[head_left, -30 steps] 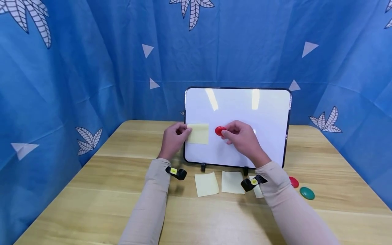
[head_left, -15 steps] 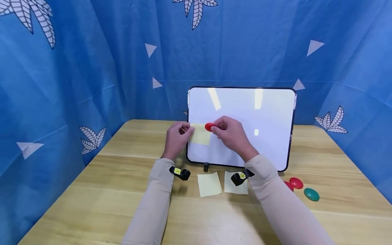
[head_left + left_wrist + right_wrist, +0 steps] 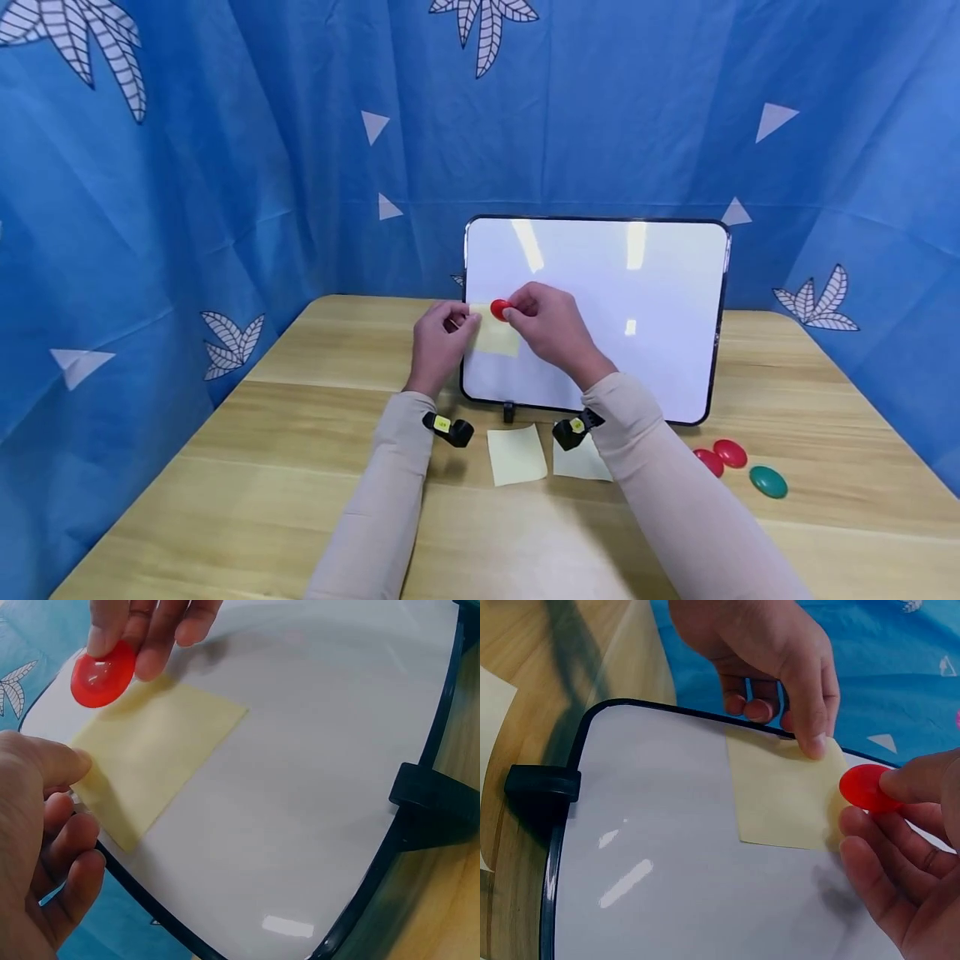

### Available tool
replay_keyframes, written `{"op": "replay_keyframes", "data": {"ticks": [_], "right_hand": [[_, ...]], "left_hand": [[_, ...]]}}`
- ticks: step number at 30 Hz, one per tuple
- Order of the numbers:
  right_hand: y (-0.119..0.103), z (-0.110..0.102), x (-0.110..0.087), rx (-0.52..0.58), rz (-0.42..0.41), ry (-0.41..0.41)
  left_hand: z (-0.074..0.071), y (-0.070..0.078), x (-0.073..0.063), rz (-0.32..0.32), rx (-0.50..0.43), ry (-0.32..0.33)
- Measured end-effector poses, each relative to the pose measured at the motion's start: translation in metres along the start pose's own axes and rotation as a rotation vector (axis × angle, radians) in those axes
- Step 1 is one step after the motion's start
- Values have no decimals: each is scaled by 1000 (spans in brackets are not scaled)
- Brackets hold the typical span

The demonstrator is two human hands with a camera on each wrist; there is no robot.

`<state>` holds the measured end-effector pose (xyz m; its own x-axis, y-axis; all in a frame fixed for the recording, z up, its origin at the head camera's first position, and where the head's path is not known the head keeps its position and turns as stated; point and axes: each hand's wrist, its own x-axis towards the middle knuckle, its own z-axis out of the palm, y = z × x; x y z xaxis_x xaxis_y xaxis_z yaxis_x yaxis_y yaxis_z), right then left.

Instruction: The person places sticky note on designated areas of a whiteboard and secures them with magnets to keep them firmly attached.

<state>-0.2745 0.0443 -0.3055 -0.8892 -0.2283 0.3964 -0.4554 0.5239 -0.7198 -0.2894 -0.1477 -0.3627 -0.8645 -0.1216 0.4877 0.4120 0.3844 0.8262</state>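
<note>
A pale yellow sticky note [image 3: 496, 338] lies against the left part of a black-framed whiteboard [image 3: 592, 258]. My left hand [image 3: 440, 346] pinches the note's left edge by its upper corner, thumb in front, at the board's frame. In my right hand [image 3: 557, 329] a glossy red round magnet [image 3: 500, 310] is pinched between thumb and fingers. It hangs over the note's upper edge, as the left wrist view shows the magnet [image 3: 103, 675] beside the paper's upper end. The right wrist view has the left thumb [image 3: 810, 735] pressing on the paper.
On the wooden table [image 3: 300, 467] before the board lie a yellow sticky note [image 3: 517, 456] and a paler one [image 3: 581, 460], partly behind the right wrist camera. Two red magnets [image 3: 730, 452] and a green magnet [image 3: 768, 482] sit at the right. A blue patterned curtain [image 3: 637, 100] hangs behind.
My right hand has moved left with the red magnet, from bare board to over the note's top edge. The left hand keeps its hold on the note; the head view has shifted slightly.
</note>
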Motion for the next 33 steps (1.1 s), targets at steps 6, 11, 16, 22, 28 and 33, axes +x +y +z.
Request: {"op": "replay_keyframes", "data": {"ticks": [6,11,16,22,28,33], "right_hand": [[-3,10,7,-48,-46,-2],[-4,16,7,-115,-69,-4],[-5,17,3,-166,-62,-9],[-7,14,6,-205,-95,14],[-10,11,8,-240,-59,22],[-12,10,10,-257,-57,16]], "left_hand": [[-7,-4,1,9,3,18],[-7,-6,-4,-1,15,35],[-4,-6,-10,-8,22,26],[-2,-2,-6,14,7,38],[-1,1,-3,30,-4,9],[1,2,-2,13,26,32]]}}
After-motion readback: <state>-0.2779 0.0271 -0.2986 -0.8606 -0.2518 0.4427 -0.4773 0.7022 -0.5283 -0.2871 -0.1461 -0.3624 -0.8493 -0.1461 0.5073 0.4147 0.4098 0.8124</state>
